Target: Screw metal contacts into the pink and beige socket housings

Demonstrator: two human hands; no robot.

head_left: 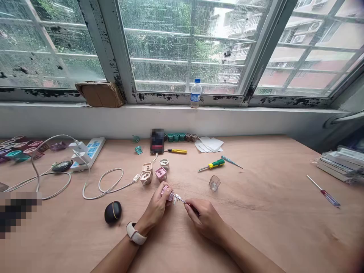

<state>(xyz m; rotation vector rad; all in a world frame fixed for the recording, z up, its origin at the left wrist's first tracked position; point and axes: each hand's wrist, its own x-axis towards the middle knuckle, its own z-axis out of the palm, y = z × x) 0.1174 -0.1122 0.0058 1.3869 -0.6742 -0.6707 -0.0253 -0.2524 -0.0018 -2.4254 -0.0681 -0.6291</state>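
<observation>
My left hand [161, 201], with a pale watch strap on its wrist, is closed around a pink pencil sharpener [171, 196]. In my right hand [203, 216] is a screwdriver [179, 198]; its thin metal shaft reaches to the sharpener, and the fingers cover most of its dark handle. Whether the tip touches a screw is too small to tell. Small whitish pieces [175, 201] show just below the shaft. Beyond my left hand stand a pink two-hole sharpener [160, 173] and several beige ones [146, 178]. A clear smoky sharpener cover [214, 183] lies to the right.
A green-and-yellow screwdriver [216, 163], a blue screwdriver [231, 162] and a yellow-handled tool [178, 151] lie farther back. A phone [157, 141] stands near coloured sharpeners [176, 137]. Left are a black case [113, 212], white cable [110, 189] and power strip [95, 149].
</observation>
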